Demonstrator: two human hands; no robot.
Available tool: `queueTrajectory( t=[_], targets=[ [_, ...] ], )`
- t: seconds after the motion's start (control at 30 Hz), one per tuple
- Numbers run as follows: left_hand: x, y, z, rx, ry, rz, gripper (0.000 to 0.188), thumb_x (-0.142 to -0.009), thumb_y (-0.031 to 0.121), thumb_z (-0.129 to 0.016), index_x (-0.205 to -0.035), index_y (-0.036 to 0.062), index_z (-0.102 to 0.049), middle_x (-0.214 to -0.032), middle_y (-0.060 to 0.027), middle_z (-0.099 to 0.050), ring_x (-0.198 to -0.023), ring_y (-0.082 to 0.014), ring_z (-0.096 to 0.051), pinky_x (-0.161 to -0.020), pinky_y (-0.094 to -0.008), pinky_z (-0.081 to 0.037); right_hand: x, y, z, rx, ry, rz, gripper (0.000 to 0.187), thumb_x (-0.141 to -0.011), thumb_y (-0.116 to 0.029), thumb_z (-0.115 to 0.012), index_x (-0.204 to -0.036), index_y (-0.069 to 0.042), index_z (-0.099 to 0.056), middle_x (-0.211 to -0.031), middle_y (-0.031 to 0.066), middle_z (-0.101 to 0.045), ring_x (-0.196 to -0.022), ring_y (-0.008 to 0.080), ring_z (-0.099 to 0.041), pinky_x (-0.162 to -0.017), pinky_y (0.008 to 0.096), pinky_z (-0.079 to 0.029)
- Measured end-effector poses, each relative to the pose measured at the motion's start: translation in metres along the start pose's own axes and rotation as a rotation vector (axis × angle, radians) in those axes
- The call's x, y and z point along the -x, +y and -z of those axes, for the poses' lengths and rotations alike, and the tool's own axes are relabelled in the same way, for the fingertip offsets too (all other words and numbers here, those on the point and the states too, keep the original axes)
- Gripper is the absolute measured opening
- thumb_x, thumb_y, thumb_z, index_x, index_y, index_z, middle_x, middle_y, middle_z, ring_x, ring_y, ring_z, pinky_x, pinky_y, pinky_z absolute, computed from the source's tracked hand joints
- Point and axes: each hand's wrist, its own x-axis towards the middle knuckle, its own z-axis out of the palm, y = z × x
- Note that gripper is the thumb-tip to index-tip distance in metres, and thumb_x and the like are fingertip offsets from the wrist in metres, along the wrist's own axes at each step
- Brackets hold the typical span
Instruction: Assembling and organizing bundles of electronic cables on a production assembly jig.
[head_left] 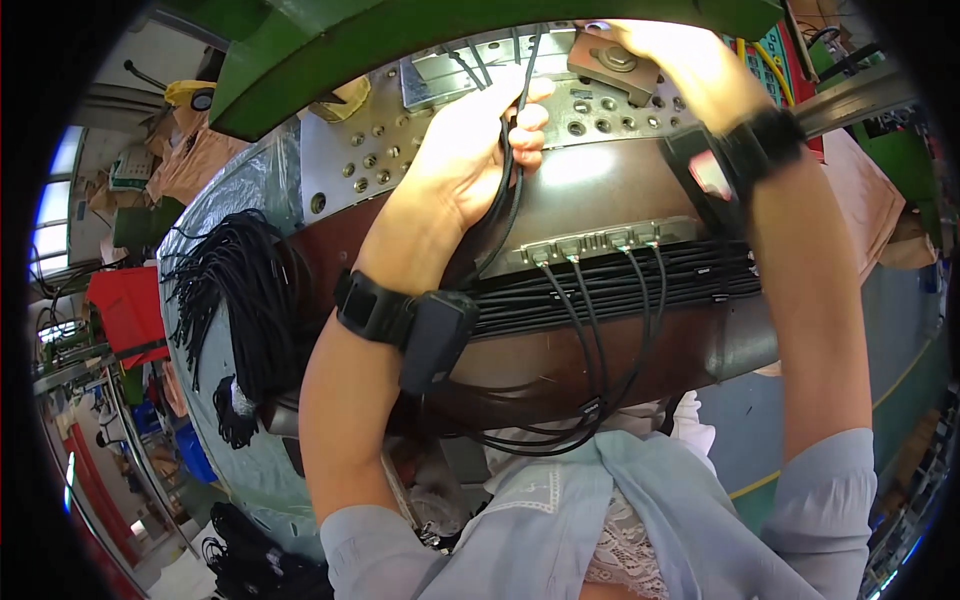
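Green frame (330,55) overhead | black cables (507,160) gripped by left hand (480,135), fingers curled | right hand (690,55): grip can't be told | printed tag (592,408) spotted

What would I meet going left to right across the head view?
Red box → cable bundle → left hand, its fingers closed around black cables → right hand, overexposed, fingertips unclear → pinkish sheet.
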Motion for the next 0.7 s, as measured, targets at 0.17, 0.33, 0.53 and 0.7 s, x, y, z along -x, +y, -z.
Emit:
queueTrajectory(
  t=[0.17, 0.33, 0.53, 0.7],
  targets=[
    [0.024, 0.01, -0.012, -0.003, -0.036, -0.049, 0.035, -0.095, 0.026, -0.046, -0.104, -0.0071, -0.052, -0.068, -0.003, -0.046, -0.055, -0.0097, -0.041, -0.048, -0.0215, -0.036, -0.007, -0.011, -0.016, -0.046, -0.102, -0.07, 0.025, -0.088, -0.011, -0.053, -0.065, -0.007, -0.045, -0.059, 0.0004, -0.042, -0.056, 0.0148, -0.045, -0.051, 0.0296, -0.039],
    [0.067, 0.004, -0.032, 0.015, 0.097, 0.032, 0.032, -0.096, 0.03, -0.043, -0.095, -0.0005, -0.053, -0.062, 0.0011, -0.042, -0.049, -0.0064, -0.034, -0.043, -0.0202, -0.03, -0.008, -0.012, -0.034, 0.479, -0.253, -0.052, 0.012, -0.086, -0.015, -0.057, -0.087, -0.003, -0.055, -0.07, 0.0052, -0.054, -0.066, 0.0134, -0.053, -0.058, 0.0256, -0.043],
    [0.167, -0.013, -0.031, -0.04, 0.089, 0.027, 0.027, -0.098, 0.031, -0.038, -0.086, 0.0115, -0.051, -0.055, 0.0069, -0.035, -0.04, -0.0037, -0.026, -0.036, -0.0195, -0.022, 0.01, 0.013, -0.039, 0.952, -0.388, 0.401, 0.021, -0.084, -0.018, -0.059, -0.078, 0.001, -0.063, -0.067, 0.0083, -0.061, -0.058, 0.0162, -0.054, -0.061, 0.0299, -0.046],
    [0.337, 0.131, 0.08, -0.465, 0.28, -1.085, 0.021, -0.097, 0.023, -0.043, -0.085, 0.005, -0.046, -0.062, -0.0017, -0.041, -0.055, -0.0092, -0.042, -0.052, -0.0236, -0.04, 0.042, 0.011, -0.018, 1.056, -0.549, 0.492, 0.025, -0.082, -0.014, -0.061, -0.104, -0.004, -0.062, -0.088, 0.0088, -0.061, -0.08, 0.0204, -0.058, -0.074, 0.0311, -0.046]
  ],
)
